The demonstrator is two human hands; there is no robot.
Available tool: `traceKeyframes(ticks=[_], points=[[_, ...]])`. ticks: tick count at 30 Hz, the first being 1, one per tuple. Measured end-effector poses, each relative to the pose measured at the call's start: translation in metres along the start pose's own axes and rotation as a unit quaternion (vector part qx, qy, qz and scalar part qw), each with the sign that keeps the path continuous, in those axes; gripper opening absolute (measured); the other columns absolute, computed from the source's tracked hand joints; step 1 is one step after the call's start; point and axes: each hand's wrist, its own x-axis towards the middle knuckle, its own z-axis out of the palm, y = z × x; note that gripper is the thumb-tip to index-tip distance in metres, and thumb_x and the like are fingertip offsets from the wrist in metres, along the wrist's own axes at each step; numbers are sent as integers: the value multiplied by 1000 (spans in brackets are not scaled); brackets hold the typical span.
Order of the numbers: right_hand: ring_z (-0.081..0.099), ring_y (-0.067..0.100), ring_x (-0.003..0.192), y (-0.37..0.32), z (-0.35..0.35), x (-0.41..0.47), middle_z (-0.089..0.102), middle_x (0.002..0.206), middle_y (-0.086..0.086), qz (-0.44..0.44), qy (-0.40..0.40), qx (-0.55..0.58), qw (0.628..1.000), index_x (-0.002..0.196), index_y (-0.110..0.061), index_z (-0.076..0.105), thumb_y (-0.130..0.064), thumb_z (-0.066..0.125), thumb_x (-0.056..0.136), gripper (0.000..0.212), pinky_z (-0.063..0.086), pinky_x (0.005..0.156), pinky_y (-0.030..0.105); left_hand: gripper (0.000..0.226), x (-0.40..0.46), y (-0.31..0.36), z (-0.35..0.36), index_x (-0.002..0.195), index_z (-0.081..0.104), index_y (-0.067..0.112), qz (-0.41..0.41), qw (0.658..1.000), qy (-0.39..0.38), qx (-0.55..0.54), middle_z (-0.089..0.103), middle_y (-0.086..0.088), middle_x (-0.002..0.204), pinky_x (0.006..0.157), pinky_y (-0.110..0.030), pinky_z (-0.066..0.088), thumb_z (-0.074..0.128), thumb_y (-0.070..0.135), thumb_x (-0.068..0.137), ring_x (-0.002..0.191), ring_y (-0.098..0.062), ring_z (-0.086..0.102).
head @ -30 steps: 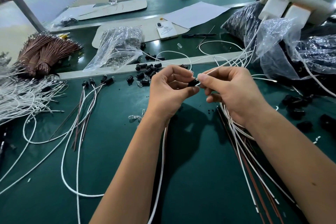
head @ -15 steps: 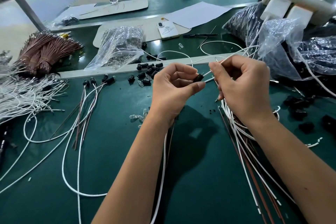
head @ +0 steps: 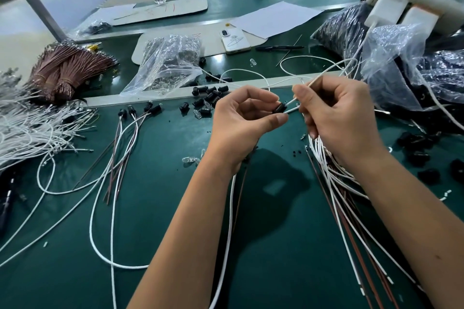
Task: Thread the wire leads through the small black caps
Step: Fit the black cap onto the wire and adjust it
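The left hand (head: 241,120) pinches a small black cap (head: 279,108) between thumb and finger, up in the air above the middle of the green worktop (head: 160,208). The right hand (head: 339,118) is just beside it and pinches a thin white wire (head: 292,101) close to the cap. Two white wire ends reach the cap, and it looks like they are going into it, but the hole is too small to see. To do this step well, the left hand should keep the cap very steady with its hole facing the wire. The right hand should hold the wire near its tip so it does not bend, then push it in straight and slowly. If the wire hits the rim, it is better to back off a little and try again than to push hard. More loose caps (head: 211,98) lie near the far edge of the worktop, and a bunch of wires (head: 336,183) waits on the right side
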Motion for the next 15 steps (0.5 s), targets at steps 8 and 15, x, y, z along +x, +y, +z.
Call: traceKeyframes(ticks=[8,15], points=[[54,19,43,0,3,-1,65,60,-1,14,-39,39,998,79,-11,71,-14,75,95,17,47,40,27,29,1,-1,1,88,70,9,-4,1000,11,-5,74,-5,84,82,-32,58,84,-9,71,82,-16,71],[52,19,44,-1,1,-1,66,60,4,46,-32,74,996,74,-15,73,-16,78,92,19,44,38,25,26,1,-2,1,88,71,9,0,1000,9,-14,75,-10,86,84,-36,60,84,-8,72,82,-20,71]])
